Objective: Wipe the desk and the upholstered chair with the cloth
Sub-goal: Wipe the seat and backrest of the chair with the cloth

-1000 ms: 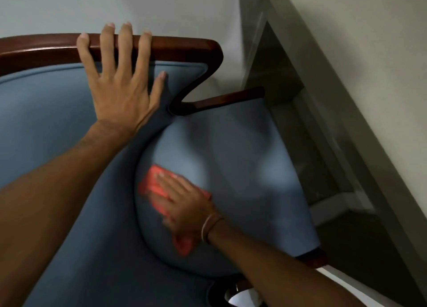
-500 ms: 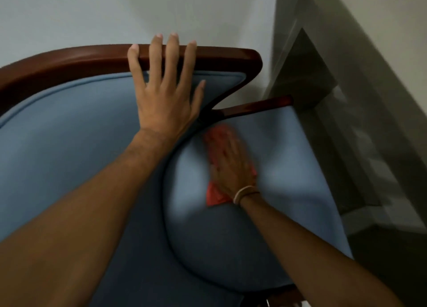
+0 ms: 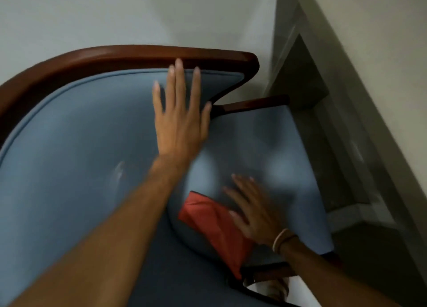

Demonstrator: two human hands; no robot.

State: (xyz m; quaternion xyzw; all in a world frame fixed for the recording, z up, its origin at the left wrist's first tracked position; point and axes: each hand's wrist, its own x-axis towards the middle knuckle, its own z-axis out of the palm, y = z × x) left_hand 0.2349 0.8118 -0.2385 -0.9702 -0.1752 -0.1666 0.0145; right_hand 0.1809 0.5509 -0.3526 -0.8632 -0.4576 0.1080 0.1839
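Observation:
The upholstered chair [image 3: 76, 145] fills the view: blue fabric with a dark red-brown wooden frame along the top of its back. My left hand [image 3: 180, 119] lies flat on the upper right part of the backrest, fingers spread, holding nothing. My right hand [image 3: 251, 209] presses flat on the red cloth [image 3: 212, 223] on the blue seat cushion, near its front left. The cloth sticks out to the left and below my palm, reaching the seat's front edge. Both hands are blurred by motion.
A white wall [image 3: 115, 13] stands behind the chair. To the right runs a grey-green desk or cabinet side [image 3: 307, 80] with a pale top edge, close to the seat's right edge. A wooden chair leg and a foot [image 3: 277, 286] show below the seat.
My right hand has slid the cloth from the back of the seat, near the backrest, down toward the seat's front. My left hand stays on the backrest, its fingertips now below the wooden rail.

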